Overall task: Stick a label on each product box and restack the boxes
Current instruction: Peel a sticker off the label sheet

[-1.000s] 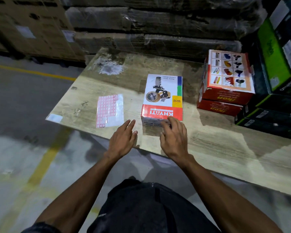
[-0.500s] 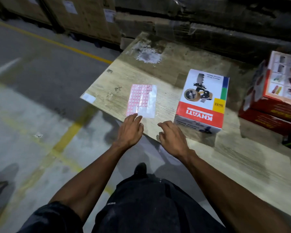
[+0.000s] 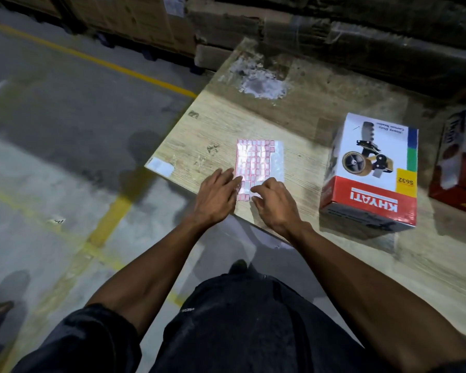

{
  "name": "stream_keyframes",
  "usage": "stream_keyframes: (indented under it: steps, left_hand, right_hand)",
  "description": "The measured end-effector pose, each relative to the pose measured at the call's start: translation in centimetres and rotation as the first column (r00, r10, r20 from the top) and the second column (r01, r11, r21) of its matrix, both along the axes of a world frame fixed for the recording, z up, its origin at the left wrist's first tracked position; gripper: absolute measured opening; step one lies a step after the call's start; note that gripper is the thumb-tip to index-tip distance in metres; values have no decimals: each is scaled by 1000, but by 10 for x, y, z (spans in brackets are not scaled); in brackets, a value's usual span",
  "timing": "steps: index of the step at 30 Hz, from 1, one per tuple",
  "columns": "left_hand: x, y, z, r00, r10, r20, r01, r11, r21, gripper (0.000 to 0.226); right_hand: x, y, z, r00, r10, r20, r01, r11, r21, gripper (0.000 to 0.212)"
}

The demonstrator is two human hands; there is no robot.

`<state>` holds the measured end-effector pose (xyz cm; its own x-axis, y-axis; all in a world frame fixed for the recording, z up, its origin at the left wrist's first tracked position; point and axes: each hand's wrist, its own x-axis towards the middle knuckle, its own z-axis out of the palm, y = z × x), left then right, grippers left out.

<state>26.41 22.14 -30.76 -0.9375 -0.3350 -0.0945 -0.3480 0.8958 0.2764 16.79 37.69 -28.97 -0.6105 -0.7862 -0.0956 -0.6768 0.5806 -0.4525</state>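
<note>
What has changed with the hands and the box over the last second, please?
Both hands have moved left, away from the box, onto the near end of the label sheet. The right hand has let go of the box's near edge and now touches the sheet with bent fingers; the left hand lies with straight fingers on the sheet's left edge. The box and the sheet have stayed put on the table.
</note>
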Motion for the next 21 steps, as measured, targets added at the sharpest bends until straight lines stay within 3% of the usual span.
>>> stream_keyframes:
  steps: [4, 9, 12, 14, 21]
  left_hand:
    - [-3, -10, -7, 994, -99, 36, 100, 995, -25, 42]
    - [-2, -15, -9, 992, -119, 39, 120, 993, -21, 46]
    - [-1, -16, -8, 992, -125, 28, 125, 992, -13, 59]
    - [0, -16, -9, 992, -125, 31, 126, 992, -17, 54]
    - [2, -17, -17, 991, -129, 40, 130, 990, -49, 47]
  right_hand:
    - [2, -14, -2, 999, 17, -28, -16, 999, 37, 31]
    - [7, -16, -10, 995, -6, -103, 5, 1000, -4, 21]
    - [7, -16, -13, 989, -3, -150, 2, 1000, -8, 14]
    - [8, -17, -13, 985, 0, -172, 3, 1000, 16, 8]
    - [9, -22, -13, 990, -67, -123, 69, 998, 5, 9]
